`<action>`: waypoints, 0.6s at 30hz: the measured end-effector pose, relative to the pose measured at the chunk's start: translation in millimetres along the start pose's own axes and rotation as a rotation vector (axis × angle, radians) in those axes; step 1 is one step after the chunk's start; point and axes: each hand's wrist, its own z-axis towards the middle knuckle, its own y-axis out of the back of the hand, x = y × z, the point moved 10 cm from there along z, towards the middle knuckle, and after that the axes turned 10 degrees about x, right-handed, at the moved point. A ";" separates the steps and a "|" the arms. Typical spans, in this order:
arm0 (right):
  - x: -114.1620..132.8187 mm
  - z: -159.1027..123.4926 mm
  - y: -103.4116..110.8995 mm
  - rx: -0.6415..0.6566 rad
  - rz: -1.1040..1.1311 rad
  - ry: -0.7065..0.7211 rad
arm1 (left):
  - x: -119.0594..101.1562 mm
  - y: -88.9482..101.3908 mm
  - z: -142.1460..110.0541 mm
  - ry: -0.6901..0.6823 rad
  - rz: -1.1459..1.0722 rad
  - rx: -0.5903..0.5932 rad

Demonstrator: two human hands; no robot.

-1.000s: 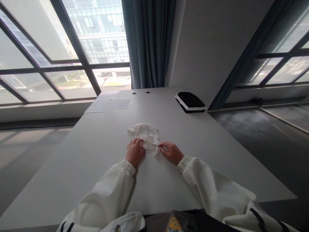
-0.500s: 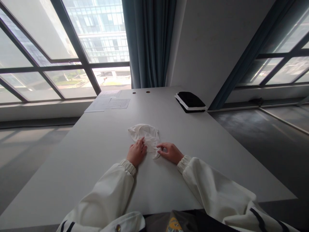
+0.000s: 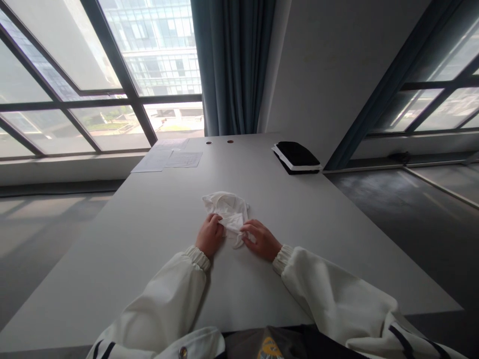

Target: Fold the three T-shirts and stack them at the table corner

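A crumpled, thin white cloth [image 3: 229, 203] lies on the white table [image 3: 149, 269] in front of me. My left hand [image 3: 210, 236] is at its near left edge, with curled fingers closed on the fabric. At the near right corner, my right hand [image 3: 262, 241] pinches the cloth between thumb and fingers, and a small flap hangs below the fingertips. Parts of the near edge are hidden under both hands. What kind of cloth item this is cannot be made out.
Toward the back right edge sits a stack of folded black and white cloth [image 3: 297, 155]. Several paper sheets [image 3: 183, 158] lie at the back left, near two cable holes [image 3: 230, 141]. Beyond the table are a blue curtain [image 3: 234, 70] and windows.
My left fingers have gone from resting spread on the cloth to curling around its near left edge. The right hand keeps its pinch, and the cloth's near edge has shifted slightly.
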 end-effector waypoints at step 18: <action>-31.2 -0.8 -21.8 0.148 -0.031 -0.159 | 5.0 3.5 -6.1 0.113 0.110 -0.074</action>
